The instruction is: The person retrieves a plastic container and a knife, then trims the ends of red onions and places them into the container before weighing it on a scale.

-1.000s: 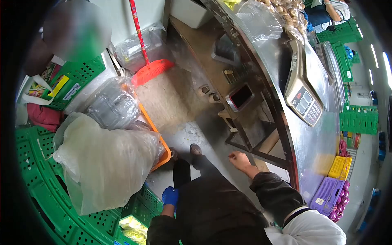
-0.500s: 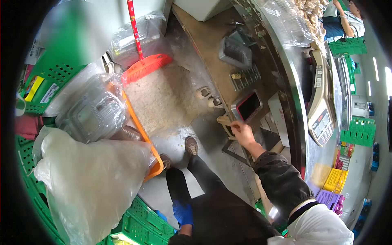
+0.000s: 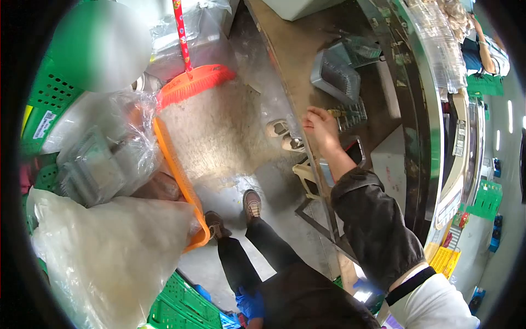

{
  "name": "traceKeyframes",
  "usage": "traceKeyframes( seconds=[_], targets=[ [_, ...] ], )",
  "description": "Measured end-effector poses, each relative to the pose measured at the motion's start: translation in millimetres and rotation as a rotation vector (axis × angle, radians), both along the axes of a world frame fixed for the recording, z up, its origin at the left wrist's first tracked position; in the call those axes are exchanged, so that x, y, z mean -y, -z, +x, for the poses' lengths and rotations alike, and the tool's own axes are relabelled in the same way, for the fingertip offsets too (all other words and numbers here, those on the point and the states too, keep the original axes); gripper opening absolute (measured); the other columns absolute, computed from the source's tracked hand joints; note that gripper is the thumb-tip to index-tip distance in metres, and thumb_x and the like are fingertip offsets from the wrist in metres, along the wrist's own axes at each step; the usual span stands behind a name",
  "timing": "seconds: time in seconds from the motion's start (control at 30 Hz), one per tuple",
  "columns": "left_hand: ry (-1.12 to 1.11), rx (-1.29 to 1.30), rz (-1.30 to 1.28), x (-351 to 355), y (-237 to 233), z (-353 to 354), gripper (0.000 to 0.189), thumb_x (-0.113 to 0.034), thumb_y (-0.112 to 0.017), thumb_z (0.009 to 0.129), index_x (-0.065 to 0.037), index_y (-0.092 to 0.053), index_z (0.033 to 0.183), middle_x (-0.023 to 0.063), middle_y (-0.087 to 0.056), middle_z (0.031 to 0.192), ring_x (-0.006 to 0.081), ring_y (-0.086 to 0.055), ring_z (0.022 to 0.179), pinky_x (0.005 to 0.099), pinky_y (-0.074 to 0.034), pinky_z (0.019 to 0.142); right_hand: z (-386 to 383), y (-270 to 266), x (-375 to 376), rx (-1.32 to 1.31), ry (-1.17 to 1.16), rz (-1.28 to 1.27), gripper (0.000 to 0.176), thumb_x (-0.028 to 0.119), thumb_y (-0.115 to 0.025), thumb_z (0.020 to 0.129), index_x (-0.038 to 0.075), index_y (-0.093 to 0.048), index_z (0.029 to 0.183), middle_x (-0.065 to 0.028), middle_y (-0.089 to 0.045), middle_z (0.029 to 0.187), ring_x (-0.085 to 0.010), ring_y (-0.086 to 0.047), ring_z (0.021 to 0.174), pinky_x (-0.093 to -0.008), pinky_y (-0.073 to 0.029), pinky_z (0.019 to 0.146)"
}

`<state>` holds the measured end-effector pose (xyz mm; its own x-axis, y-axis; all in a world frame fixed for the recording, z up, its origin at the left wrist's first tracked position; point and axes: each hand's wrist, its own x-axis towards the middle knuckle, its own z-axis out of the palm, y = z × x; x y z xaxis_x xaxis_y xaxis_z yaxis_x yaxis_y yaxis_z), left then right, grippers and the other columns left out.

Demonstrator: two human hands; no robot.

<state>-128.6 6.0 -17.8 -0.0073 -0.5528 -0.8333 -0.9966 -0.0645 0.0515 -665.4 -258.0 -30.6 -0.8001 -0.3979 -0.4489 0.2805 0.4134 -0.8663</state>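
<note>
Fingers of the right hand are curled in loosely, knuckles up, right over the near edge of the brown shelf that sits under the steel counter. Can't tell if it's pinching anything or just bunched up, nothing obvious shows in it.

Closest thing is a flat gridded tray lying on the shelf just beside the fingertips, on the side further in under the counter. Touching or a hair apart, I honestly can't say. Its long axis runs pretty much straight on from the hand toward the back of the shelf, so a short end faces the fingers.

The left hand, in a blue glove, is way down by the leg at the bottom of the view. It's mostly hidden, so no idea if it's open or closed, and it's well apart from the shelf. Right one is nearer by a mile.

Around it: a grey plastic box sits further along the shelf past the tray, near but apart. A dark-screened device pokes out behind the forearm, partly covered by it. Down on the floor, just off the shelf edge, are pale slippers, then an orange broom and an orange crate with plastic bags. Nothing sits between hand and tray.
</note>
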Motion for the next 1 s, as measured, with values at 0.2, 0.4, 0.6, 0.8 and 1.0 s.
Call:
traceKeyframes(
  seconds=[0.2,0.4,0.6,0.8,1.0],
  targets=[
    [-0.020,-0.058,-0.026,-1.0,-0.7,-0.9,0.074,-0.036,-0.065,0.077,-0.002,-0.040,0.138,0.0261,-0.050,0.131,0.0420,-0.053,0.115,0.0507,-0.045,0.095,32.9,3.7,11.9,0.070,-0.209,0.122,0.030,0.016,-0.063,0.090,-0.001,-0.059,0.115,-0.0078,-0.066,0.092,-0.0140,-0.064,0.075,-0.0284,-0.054,0.070],
    [-0.169,-0.019,0.039,21.8,0.0,-19.2,0.070,-0.034,-0.067,0.076,-0.002,-0.044,0.133,0.0238,-0.046,0.135,0.0403,-0.047,0.121,0.0510,-0.042,0.098,63.7,7.9,4.9,0.283,-0.195,0.143,0.028,0.012,-0.061,0.090,-0.001,-0.058,0.116,-0.0082,-0.066,0.092,-0.0158,-0.065,0.074,-0.0292,-0.054,0.066],
    [-0.098,-0.094,-0.159,36.4,-2.8,-18.2,0.066,-0.035,-0.068,0.076,-0.004,-0.045,0.130,0.0211,-0.046,0.132,0.0405,-0.047,0.118,0.0507,-0.043,0.094,125.9,-21.8,30.1,0.325,-0.379,0.265,0.029,0.010,-0.059,0.089,-0.002,-0.059,0.116,-0.0096,-0.067,0.090,-0.0152,-0.065,0.068,-0.0280,-0.053,0.064],
    [-0.184,-0.256,-0.274,98.7,-2.4,-30.5,0.052,-0.033,-0.068,0.077,-0.003,-0.056,0.118,0.0221,-0.052,0.123,0.0411,-0.049,0.114,0.0498,-0.041,0.096,189.6,-33.0,55.7,0.310,-0.576,0.156,0.027,0.007,-0.059,0.086,-0.002,-0.062,0.111,-0.0089,-0.066,0.089,-0.0150,-0.064,0.067,-0.0272,-0.051,0.061],
    [-0.110,-0.665,-0.438,210.8,-30.1,-59.9,0.042,-0.022,-0.066,0.078,-0.003,-0.057,0.115,0.0189,-0.060,0.112,0.0378,-0.054,0.109,0.0466,-0.043,0.096,254.3,-41.1,52.0,0.426,-0.499,0.025,0.022,0.007,-0.062,0.085,-0.001,-0.064,0.105,-0.0072,-0.067,0.086,-0.0135,-0.063,0.069,-0.0258,-0.052,0.063]
  ],
)
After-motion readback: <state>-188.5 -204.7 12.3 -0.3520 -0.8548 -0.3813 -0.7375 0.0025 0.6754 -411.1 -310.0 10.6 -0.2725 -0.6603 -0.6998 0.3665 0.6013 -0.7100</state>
